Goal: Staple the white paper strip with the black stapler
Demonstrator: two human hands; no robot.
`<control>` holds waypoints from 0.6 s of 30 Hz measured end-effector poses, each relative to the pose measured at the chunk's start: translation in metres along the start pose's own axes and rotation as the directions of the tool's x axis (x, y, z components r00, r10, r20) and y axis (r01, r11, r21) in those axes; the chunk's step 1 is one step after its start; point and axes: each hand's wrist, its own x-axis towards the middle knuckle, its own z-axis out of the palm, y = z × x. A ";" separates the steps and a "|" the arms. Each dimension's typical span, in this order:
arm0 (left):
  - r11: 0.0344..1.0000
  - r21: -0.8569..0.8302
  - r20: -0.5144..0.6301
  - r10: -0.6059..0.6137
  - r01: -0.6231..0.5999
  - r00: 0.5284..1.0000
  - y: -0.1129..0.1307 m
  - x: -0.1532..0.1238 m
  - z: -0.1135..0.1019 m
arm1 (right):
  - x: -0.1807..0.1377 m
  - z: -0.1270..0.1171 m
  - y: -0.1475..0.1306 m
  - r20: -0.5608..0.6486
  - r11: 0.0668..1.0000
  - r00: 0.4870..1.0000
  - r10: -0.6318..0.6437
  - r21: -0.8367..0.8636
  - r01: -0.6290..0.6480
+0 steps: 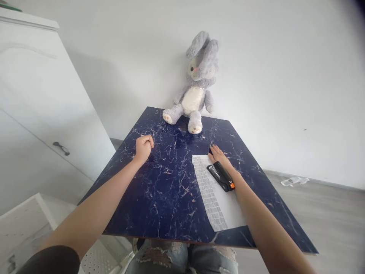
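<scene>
My left hand (144, 147) is closed in a fist over the left part of the dark blue marbled table (171, 190), and nothing shows sticking out of it. On the right, my right hand (221, 156) lies flat with its fingers stretched out, at the top edge of a white sheet of paper (209, 198) with a grey brick-like pattern down its left side. A black stapler (221, 177) with an orange end rests on the paper, right beside my right wrist. A small dark bit shows by the right fingertips; what it is I cannot make out.
A grey plush rabbit (195, 87) sits at the table's far edge against the white wall (270, 76). To the left stands a white cabinet (42, 95) with a dark handle. White perforated baskets (97, 258) are low at left. Clear plastic (294, 181) lies on the floor at right.
</scene>
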 end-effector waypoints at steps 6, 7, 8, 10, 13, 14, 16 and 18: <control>0.999 -0.046 -0.030 -0.024 0.023 0.999 -0.004 0.000 0.003 | 0.021 0.020 -0.066 -0.015 0.999 0.999 0.042 0.007 -0.042; 0.999 -0.041 -0.046 -0.022 0.020 0.999 -0.003 -0.001 0.002 | 0.027 0.022 -0.084 -0.013 0.999 0.999 0.048 0.015 -0.047; 0.999 -0.036 -0.069 -0.023 0.020 0.997 -0.003 0.000 0.002 | 0.035 0.025 -0.103 -0.011 0.998 0.998 0.054 0.025 -0.054; 0.999 -0.027 -0.132 -0.035 0.031 0.991 -0.004 0.000 0.000 | 0.050 0.030 -0.143 -0.007 0.997 0.999 0.051 0.051 -0.051; 0.998 -0.023 -0.233 -0.060 0.056 0.971 -0.006 0.002 -0.004 | 0.072 0.037 -0.202 -0.006 0.995 1.000 -0.010 0.098 0.011; 0.998 -0.021 -0.262 -0.060 0.057 0.963 -0.006 0.002 -0.005 | 0.078 0.039 -0.219 -0.007 0.993 0.999 -0.034 0.114 0.035; 0.999 -0.013 -0.305 -0.046 0.044 0.951 -0.007 0.004 -0.008 | 0.087 0.044 -0.250 -0.019 0.988 0.998 -0.059 0.143 0.061; 1.000 0.002 -0.324 -0.028 0.030 0.946 -0.008 0.005 -0.011 | 0.095 0.048 -0.275 -0.034 0.984 0.997 -0.063 0.167 0.068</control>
